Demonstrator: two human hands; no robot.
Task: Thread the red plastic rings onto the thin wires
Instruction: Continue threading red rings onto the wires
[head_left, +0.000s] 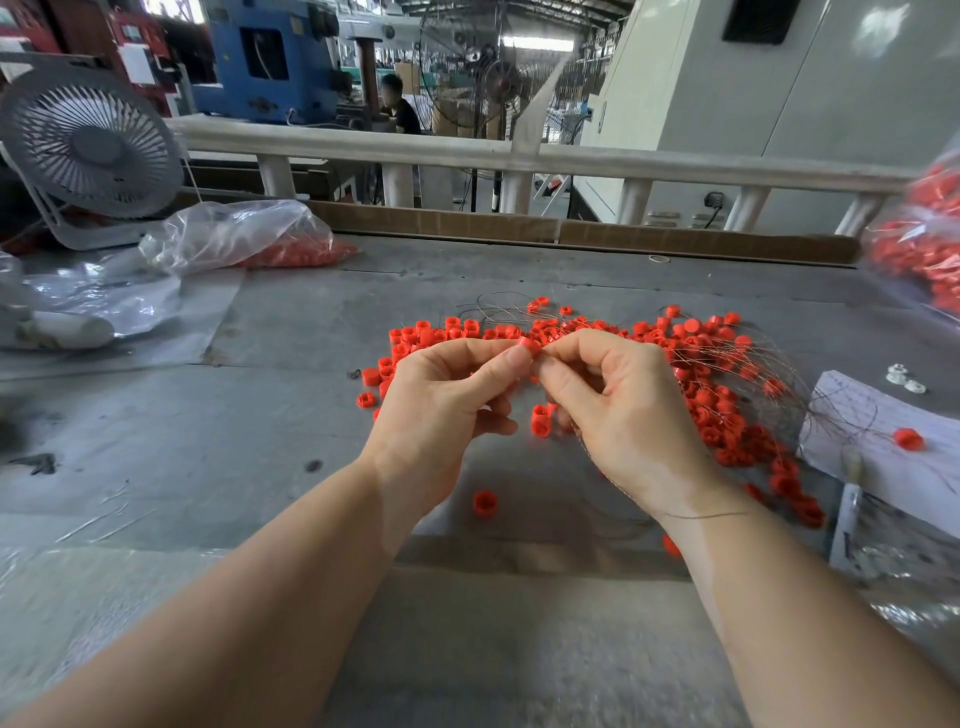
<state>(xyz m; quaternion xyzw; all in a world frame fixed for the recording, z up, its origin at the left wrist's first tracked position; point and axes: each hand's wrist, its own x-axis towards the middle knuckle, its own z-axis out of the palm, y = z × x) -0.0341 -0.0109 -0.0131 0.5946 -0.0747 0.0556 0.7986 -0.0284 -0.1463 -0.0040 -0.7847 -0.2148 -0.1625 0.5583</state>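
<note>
Threading is mid-go right now, far as I can judge: the left hand (441, 395) has one small red plastic ring (529, 345) pinched between thumb and forefinger, held up above the grey worktable (260, 441). The right hand (618, 400) is right up against it, fingers curled in a pinch. I'd guess it's holding the end of a thin dark wire (701, 515), but the strand is too fine to see at the fingertips, so can't swear to it. One strand does trail across the right wrist.

Next move looks fiddly: the wire tip has to find the ring's hole, then the ring slides down. Needs steady hands and the ring turned hole-on.

Stuff around: a big scatter of loose red plastic rings (701, 364) lies on the table just beyond and to the right of the hands, with a fan of thin wires (769, 374) running through it, some seemingly loaded already. Those wires bunch near a white paper sheet (883, 441) on the right. Clear plastic bags of more red rings (249, 239) sit far left, next to a white desk fan (93, 145).

Main snag I'd expect is that wire tangle catching on loose rings.
</note>
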